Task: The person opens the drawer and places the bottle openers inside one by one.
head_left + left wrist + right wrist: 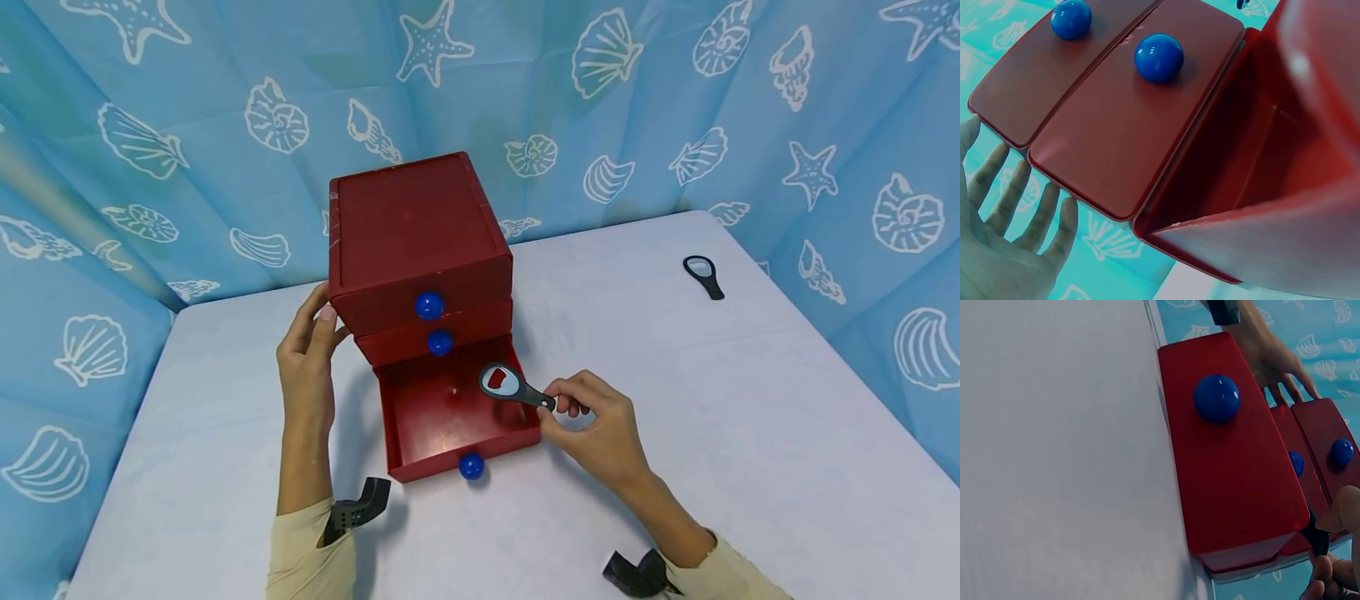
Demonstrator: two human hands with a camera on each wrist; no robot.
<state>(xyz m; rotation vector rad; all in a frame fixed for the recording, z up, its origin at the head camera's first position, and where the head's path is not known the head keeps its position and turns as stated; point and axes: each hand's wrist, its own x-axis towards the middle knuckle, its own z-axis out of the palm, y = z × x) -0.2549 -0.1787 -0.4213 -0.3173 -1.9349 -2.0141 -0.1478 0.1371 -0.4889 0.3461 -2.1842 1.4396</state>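
Observation:
A red three-drawer box (420,225) with blue ball knobs stands on the table, its bottom drawer (427,421) pulled out. My left hand (307,358) rests against the box's left side; in the left wrist view its fingers (1013,194) are extended along the drawer fronts. Between thumb and fingers, my right hand (600,425) pinches the handle of a small black magnifying glass (501,382). The lens is over the right part of the open drawer, and red shows through it. In the right wrist view only part of the black handle (1317,537) shows.
Another black magnifying glass (703,277) lies at the far right of the white table (750,400). Behind the table hangs a blue curtain (540,100) with white shells and starfish. Both wrists wear black camera mounts, the left one (360,507) close to the drawer's front corner.

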